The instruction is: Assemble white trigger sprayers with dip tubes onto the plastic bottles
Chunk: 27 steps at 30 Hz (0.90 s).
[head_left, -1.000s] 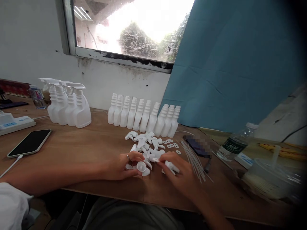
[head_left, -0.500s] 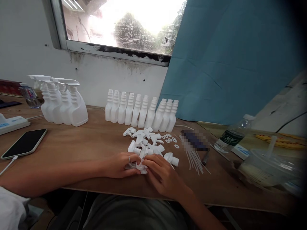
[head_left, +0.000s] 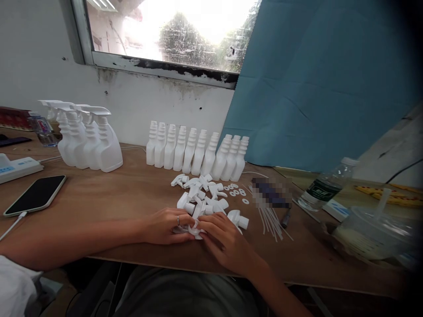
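Observation:
Near the table's front edge, my left hand [head_left: 170, 226] and my right hand [head_left: 224, 237] meet over a white spray trigger head [head_left: 194, 230]. Both are closed on it, fingertips pressed around its white end, and the fingers hide much of its shape. A ring sits on a finger of the left hand. Just beyond lies a loose pile of white spray heads [head_left: 200, 193], and a single spray head [head_left: 238, 219] rests right of my right hand. White ring washers [head_left: 234, 191] are scattered to the right of the pile, with thin white dip tubes [head_left: 271, 222] nearer me.
A row of white bottles without tops [head_left: 188, 152] stands along the wall. Bottles fitted with spray heads [head_left: 107, 147] are at the left, behind a phone [head_left: 36, 193] on a cable. On the right are a water bottle [head_left: 325, 187] and a lidded plastic cup [head_left: 370, 235].
The camera view has shifted slightly. My hands stay together at nearly the same place, with the fingers moving a little on the spray trigger head.

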Available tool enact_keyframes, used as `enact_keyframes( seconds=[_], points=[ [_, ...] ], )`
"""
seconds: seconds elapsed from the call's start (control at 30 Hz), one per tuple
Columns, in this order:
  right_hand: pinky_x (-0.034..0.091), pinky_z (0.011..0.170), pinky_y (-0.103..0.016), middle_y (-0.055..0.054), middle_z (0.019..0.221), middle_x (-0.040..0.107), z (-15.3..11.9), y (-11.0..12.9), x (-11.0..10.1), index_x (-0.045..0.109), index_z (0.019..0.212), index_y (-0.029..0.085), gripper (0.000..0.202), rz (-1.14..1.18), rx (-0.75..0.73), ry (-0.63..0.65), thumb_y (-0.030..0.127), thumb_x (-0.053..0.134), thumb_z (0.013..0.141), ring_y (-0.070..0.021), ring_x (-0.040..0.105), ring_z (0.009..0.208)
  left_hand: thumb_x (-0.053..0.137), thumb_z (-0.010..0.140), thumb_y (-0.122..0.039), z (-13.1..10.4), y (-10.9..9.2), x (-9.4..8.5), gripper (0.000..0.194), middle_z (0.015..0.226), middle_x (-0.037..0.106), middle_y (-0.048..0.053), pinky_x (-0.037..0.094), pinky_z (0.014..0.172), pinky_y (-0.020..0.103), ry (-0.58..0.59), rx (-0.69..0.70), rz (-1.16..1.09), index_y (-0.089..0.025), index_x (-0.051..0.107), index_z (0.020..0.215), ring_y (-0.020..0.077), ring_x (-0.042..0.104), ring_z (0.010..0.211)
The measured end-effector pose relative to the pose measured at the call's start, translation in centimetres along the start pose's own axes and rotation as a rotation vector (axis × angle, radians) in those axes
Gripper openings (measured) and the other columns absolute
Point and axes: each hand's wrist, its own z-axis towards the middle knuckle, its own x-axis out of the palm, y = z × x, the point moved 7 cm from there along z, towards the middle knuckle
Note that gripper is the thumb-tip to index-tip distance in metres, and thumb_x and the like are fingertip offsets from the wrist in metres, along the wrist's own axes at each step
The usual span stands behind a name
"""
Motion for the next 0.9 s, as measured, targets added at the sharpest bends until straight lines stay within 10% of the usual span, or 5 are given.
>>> enact_keyframes(
  seconds=[0.9],
  points=[
    [0.05,0.086,-0.039,-0.007,0.103,0.066,0.34,-0.33,0.41,0.061,0.112,0.023,0.031,0.039,-0.016,0.064,0.007,0.042,0.094,-0.0203,0.059,0.097,0.056,0.093,-0.034,0.11,-0.21,-0.28,0.021,0.09,0.068,0.007,0.048,0.077,0.023,-0.034,0.058,-0.074,-0.016,0.064,0.101,0.0152,0.064,0.084]
  ],
)
